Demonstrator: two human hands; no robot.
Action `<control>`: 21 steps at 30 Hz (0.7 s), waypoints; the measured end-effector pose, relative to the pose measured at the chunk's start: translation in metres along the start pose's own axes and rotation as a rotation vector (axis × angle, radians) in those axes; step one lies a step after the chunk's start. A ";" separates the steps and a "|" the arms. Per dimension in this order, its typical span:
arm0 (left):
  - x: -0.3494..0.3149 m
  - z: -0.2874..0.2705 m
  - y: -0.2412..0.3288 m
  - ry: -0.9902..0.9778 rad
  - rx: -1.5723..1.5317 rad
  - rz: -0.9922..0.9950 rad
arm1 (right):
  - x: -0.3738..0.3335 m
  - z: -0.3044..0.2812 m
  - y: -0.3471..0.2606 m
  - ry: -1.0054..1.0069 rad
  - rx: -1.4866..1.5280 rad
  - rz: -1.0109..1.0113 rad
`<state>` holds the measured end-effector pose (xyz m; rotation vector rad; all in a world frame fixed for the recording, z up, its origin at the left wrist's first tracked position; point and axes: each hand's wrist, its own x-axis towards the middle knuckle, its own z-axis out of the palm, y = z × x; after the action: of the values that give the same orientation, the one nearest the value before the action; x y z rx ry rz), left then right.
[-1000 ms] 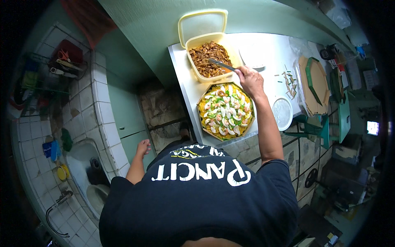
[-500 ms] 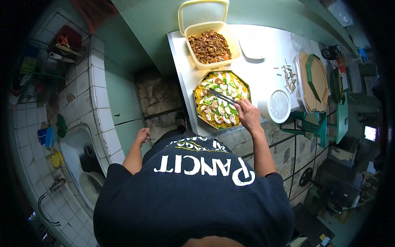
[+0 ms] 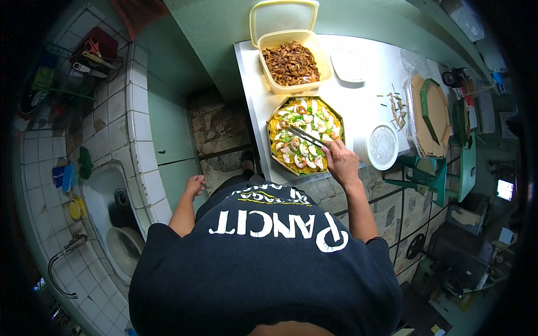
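The tongs lay slantwise over the tray, their tips above the yellow food and pointing away to the left; whether they touched it could not be told. The right hand held the tongs by their near end, fingers wrapped narrowly around them, just past the tray's right side. The food, topped with pale slices and green bits, filled the eight-sided tray, which sat at the near edge of the bench. Just beyond the tray stood a cream tub of brown strips, its lid tipped up against the green wall. A white dish sat to the right of the tub, and a round container stood right of the tray, near the right hand. Farther right lay small sticks, then a stack of cardboard with a green strip on it. The left hand hung well apart from the bench, fingers curled; how tightly, or around what, could not be told. At far left was a sink, and right of the bench's near end, a green stool.
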<state>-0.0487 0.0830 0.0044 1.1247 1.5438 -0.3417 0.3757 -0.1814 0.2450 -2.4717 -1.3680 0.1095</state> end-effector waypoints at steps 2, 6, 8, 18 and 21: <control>0.004 0.000 0.001 -0.007 -0.008 0.009 | 0.008 -0.005 0.005 0.050 0.069 0.001; 0.005 -0.002 0.004 -0.009 -0.010 0.005 | 0.057 -0.021 0.025 0.189 0.140 0.132; 0.002 -0.002 0.005 -0.013 -0.002 0.009 | 0.099 -0.018 0.032 0.227 0.066 0.134; -0.004 -0.003 0.001 0.024 -0.077 0.019 | 0.172 -0.003 0.027 -0.021 -0.043 0.330; -0.001 -0.010 -0.013 0.021 -0.072 -0.021 | 0.155 -0.017 0.032 0.152 0.080 0.238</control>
<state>-0.0656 0.0834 0.0038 1.0595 1.5747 -0.2867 0.4889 -0.0715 0.2640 -2.5085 -0.9869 0.0277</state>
